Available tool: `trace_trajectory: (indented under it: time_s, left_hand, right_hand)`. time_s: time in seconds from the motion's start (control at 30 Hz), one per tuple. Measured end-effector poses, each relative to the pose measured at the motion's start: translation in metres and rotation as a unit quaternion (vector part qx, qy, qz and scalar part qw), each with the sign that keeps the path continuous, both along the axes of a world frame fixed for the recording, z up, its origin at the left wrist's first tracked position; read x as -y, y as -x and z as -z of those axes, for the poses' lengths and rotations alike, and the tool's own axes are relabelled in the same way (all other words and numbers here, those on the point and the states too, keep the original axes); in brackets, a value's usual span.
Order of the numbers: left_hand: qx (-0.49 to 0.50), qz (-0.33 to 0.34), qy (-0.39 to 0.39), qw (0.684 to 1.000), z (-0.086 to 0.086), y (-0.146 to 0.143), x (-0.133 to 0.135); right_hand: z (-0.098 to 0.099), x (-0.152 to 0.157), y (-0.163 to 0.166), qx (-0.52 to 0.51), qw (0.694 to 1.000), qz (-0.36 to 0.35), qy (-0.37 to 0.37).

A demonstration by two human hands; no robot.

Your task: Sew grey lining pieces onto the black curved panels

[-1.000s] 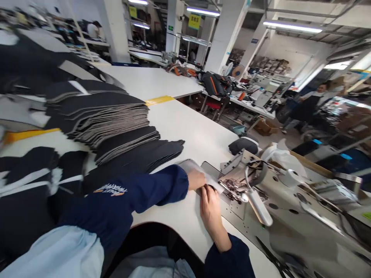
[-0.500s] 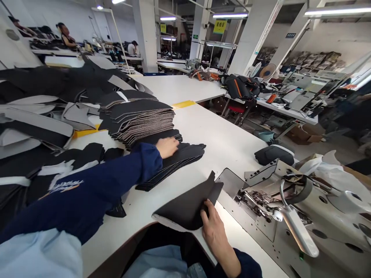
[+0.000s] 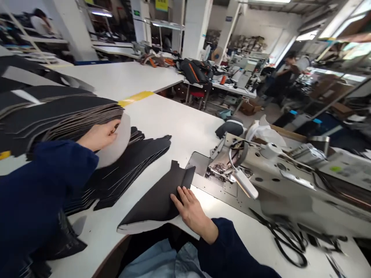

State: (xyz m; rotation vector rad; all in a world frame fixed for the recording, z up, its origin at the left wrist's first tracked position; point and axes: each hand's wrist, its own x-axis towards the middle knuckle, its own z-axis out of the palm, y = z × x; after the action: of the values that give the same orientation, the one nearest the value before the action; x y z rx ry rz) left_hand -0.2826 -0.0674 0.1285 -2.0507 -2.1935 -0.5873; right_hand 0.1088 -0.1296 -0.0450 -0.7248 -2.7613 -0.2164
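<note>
My left hand (image 3: 101,135) is closed on a fabric piece (image 3: 124,133) whose pale underside faces me. It hangs between a thick stack of dark cut pieces (image 3: 63,112) and a lower pile of long black pieces (image 3: 139,154). My right hand (image 3: 191,210) lies with fingers spread on a dark fabric panel (image 3: 153,197) at the table's front edge. That panel has a pale edge toward me and a notched far end close to the sewing machine's plate (image 3: 198,160).
The sewing machine (image 3: 261,166) with its small lamp fills the right side. Black scissors (image 3: 290,239) lie in front of it. A dark rolled piece (image 3: 230,126) sits behind the machine head. Yellow tape (image 3: 136,98) crosses the white table (image 3: 179,119).
My left hand has moved from the long black pile toward the thick stack and now grips a pale-backed piece. My right hand stays on the panel. The view has turned right.
</note>
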Motion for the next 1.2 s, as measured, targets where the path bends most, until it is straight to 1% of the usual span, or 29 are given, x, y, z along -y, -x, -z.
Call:
trace_trajectory:
  time_s: [0.03, 0.07, 0.1, 0.13, 0.17, 0.2, 0.23, 0.27, 0.3, 0.37, 0.4, 0.47, 0.53, 0.6, 0.7, 0.83, 1.2]
  left_hand:
    - [0.079, 0.017, 0.016, 0.997, -0.008, -0.021, 0.002]
    - [0.181, 0.04, 0.043, 0.982, -0.013, -0.046, 0.005]
    - [0.268, 0.064, 0.084, 0.958, -0.014, -0.074, 0.009]
    - [0.324, 0.09, 0.138, 0.932, -0.01, -0.102, 0.013]
    - [0.345, 0.116, 0.197, 0.91, -0.001, -0.131, 0.017]
    - [0.343, 0.148, 0.241, 0.896, 0.011, -0.157, 0.022]
    - [0.322, 0.186, 0.271, 0.888, 0.028, -0.181, 0.026]
    - [0.285, 0.226, 0.28, 0.889, 0.046, -0.2, 0.029]
    - [0.229, 0.257, 0.271, 0.899, 0.064, -0.216, 0.032]
    - [0.085, 0.301, 0.234, 0.921, 0.095, -0.236, 0.033]
    - [0.017, 0.315, 0.206, 0.926, 0.106, -0.241, 0.032]
    - [-0.075, 0.339, 0.14, 0.927, 0.118, -0.245, 0.025]
    - [-0.104, 0.372, 0.081, 0.919, 0.124, -0.244, 0.015]
    - [-0.094, 0.41, 0.052, 0.906, 0.129, -0.243, 0.004]
    - [-0.066, 0.457, 0.052, 0.886, 0.14, -0.238, -0.007]
    - [-0.065, 0.481, 0.063, 0.872, 0.149, -0.233, -0.012]
    - [-0.1, 0.482, 0.083, 0.866, 0.142, -0.236, -0.014]
  right_hand:
    - [-0.002, 0.0, 0.001, 0.007, 1.0, 0.005, 0.008]
    - [-0.003, 0.001, 0.003, 0.013, 1.0, 0.01, 0.016]
    - [-0.004, 0.002, 0.004, 0.018, 0.999, 0.014, 0.026]
    - [-0.004, 0.003, 0.005, 0.022, 0.999, 0.02, 0.035]
    - [-0.004, 0.004, 0.006, 0.022, 0.998, 0.027, 0.044]
    - [-0.003, 0.005, 0.006, 0.02, 0.998, 0.031, 0.053]
    - [-0.002, 0.006, 0.005, 0.016, 0.998, 0.03, 0.06]
    - [-0.001, 0.007, 0.004, 0.01, 0.997, 0.026, 0.066]
    - [-0.001, 0.008, 0.002, 0.006, 0.997, 0.017, 0.069]
    - [0.0, 0.01, -0.004, 0.005, 0.998, -0.004, 0.066]
    - [0.0, 0.011, -0.006, 0.008, 0.998, -0.011, 0.061]
    - [0.0, 0.012, -0.011, 0.015, 0.998, -0.014, 0.051]
    - [-0.001, 0.012, -0.013, 0.017, 0.999, -0.011, 0.047]
    - [-0.004, 0.012, -0.014, 0.023, 0.999, -0.013, 0.046]
    - [-0.01, 0.012, -0.016, 0.048, 0.997, -0.026, 0.046]
    - [-0.018, 0.012, -0.019, 0.063, 0.997, -0.022, 0.035]
    - [-0.026, 0.011, -0.022, 0.077, 0.996, -0.027, 0.048]
